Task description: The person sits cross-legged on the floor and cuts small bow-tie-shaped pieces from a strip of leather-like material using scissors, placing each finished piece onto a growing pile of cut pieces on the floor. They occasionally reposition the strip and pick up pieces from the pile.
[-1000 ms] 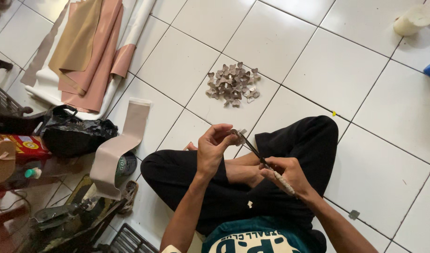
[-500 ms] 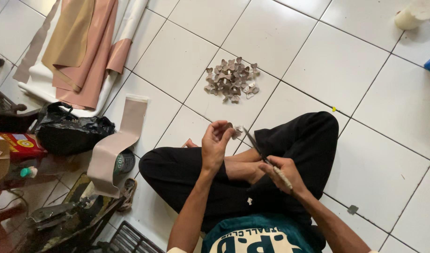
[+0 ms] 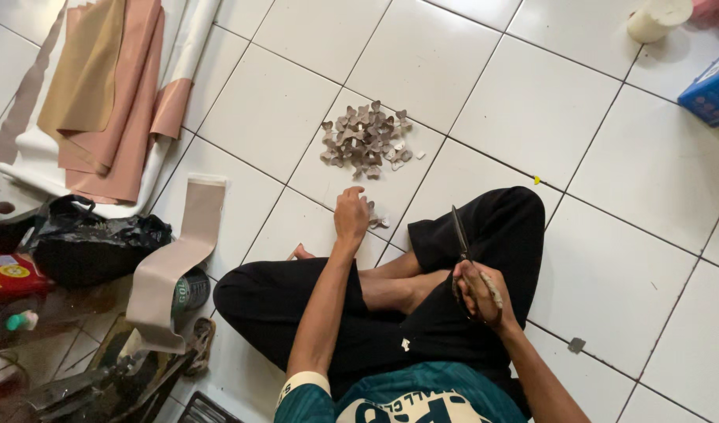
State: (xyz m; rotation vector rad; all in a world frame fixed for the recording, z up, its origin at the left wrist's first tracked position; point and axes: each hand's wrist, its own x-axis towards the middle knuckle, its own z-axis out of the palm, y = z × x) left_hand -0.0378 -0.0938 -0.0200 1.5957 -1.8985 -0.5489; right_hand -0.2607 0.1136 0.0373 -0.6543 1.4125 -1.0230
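left hand (image 3: 351, 215) reached forward to floor, away from scissors (image 3: 463, 239)

white tiled floor (image 3: 532, 102), rolled tan and pink sheets (image 3: 108, 94) at upper left, black plastic bag (image 3: 93, 243), beige strip (image 3: 175, 258) draped over a tin, cream roll (image 3: 655, 19) and blue box (image 3: 712, 90) at upper right

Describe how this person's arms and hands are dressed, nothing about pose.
Both arms are bare from the upper arm down, and the left hand and right hand wear no gloves. No ring, watch or bracelet can be made out. The short sleeve on the left arm is dark teal with a cream band at its hem, part of a teal shirt with pale lettering on the chest.
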